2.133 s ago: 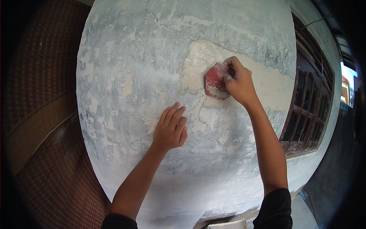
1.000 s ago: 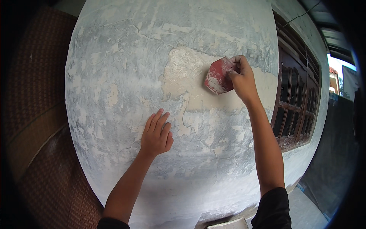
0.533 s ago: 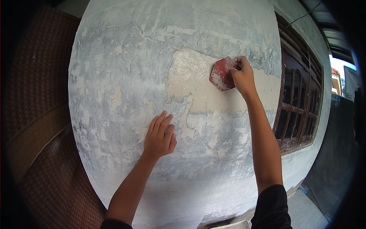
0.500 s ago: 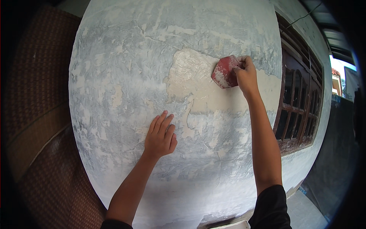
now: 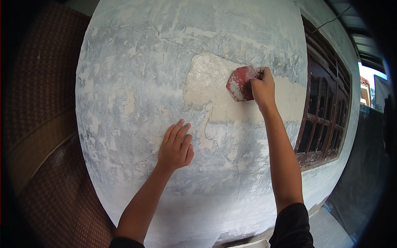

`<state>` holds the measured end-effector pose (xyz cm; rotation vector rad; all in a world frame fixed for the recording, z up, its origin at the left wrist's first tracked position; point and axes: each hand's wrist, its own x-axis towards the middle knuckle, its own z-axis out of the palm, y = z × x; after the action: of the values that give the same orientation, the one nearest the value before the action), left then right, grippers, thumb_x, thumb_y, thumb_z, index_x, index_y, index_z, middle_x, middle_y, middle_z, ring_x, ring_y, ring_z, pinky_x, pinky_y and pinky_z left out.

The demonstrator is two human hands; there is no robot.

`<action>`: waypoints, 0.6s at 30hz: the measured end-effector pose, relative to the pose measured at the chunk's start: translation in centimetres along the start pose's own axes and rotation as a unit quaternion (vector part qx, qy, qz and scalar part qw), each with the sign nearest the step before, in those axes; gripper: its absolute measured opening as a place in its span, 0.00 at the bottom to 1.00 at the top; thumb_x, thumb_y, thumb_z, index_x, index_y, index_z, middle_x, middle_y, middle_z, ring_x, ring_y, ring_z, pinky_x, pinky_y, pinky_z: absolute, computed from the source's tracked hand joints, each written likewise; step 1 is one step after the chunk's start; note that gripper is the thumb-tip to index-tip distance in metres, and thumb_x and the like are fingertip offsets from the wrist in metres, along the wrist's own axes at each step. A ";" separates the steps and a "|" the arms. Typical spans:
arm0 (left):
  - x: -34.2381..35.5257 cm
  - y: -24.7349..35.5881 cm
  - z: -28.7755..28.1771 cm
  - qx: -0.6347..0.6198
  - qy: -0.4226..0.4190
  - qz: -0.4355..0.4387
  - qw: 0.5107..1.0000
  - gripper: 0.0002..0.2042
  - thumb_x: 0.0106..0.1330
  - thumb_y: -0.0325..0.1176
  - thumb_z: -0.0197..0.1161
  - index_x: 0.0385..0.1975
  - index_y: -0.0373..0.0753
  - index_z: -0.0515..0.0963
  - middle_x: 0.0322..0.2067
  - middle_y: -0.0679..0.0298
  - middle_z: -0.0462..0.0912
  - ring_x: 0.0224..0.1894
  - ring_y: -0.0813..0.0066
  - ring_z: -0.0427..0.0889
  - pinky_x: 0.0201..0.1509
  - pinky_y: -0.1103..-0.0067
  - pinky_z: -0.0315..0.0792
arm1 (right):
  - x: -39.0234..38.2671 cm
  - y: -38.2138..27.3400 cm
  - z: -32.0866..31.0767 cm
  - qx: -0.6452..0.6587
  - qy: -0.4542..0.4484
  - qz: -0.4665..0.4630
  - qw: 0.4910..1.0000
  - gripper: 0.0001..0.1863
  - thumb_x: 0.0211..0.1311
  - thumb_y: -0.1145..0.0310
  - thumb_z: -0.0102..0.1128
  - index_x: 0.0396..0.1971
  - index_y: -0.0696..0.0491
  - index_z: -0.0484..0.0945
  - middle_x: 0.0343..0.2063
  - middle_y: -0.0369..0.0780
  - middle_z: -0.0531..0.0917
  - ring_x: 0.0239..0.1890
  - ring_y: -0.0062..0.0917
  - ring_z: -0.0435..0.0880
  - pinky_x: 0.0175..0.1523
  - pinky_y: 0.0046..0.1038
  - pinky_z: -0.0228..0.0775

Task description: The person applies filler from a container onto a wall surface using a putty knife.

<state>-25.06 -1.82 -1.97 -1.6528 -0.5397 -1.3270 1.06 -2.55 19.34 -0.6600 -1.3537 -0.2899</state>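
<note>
My right hand [image 5: 263, 87] grips a red scraper [image 5: 240, 84], a flat many-sided plate smeared with pale filler. Its blade lies over a cream patch [image 5: 206, 74] on the grey-white wall [image 5: 140, 74], where the coating is off or filled; whether the edge presses on the surface I cannot tell. Lower and to the left, my left hand [image 5: 175, 146] rests flat against the wall with its fingers stretched out and nothing in it. The patch looks wet and wrinkled at its upper left and smoother toward the right.
A brown wooden window [image 5: 322, 107] with dark panes is set in the wall at right. Woven brown matting [image 5: 45, 82] hangs at far left. A pale container edge [image 5: 256, 244] shows at the bottom, beside a ledge [image 5: 331, 225]. A thin wire [image 5: 333, 18] crosses the upper right.
My right hand and the scraper have moved slightly down and to the left over the cream patch. My left hand stays in place on the wall.
</note>
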 end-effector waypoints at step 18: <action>0.0 0.0 -0.1 0.000 0.000 0.004 1.000 0.11 0.58 0.30 0.55 0.40 0.36 0.70 0.57 0.48 0.74 0.65 0.46 0.69 0.67 0.52 0.63 | -0.8 0.1 -1.2 0.055 -0.040 0.016 0.998 0.15 0.52 0.78 0.51 0.42 0.59 0.74 0.34 0.41 0.82 0.37 0.24 0.79 0.46 0.25 0.72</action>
<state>-25.05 -1.89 -2.00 -1.6538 -0.5340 -1.3210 1.89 -3.31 18.45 -0.6054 -1.4239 -0.1629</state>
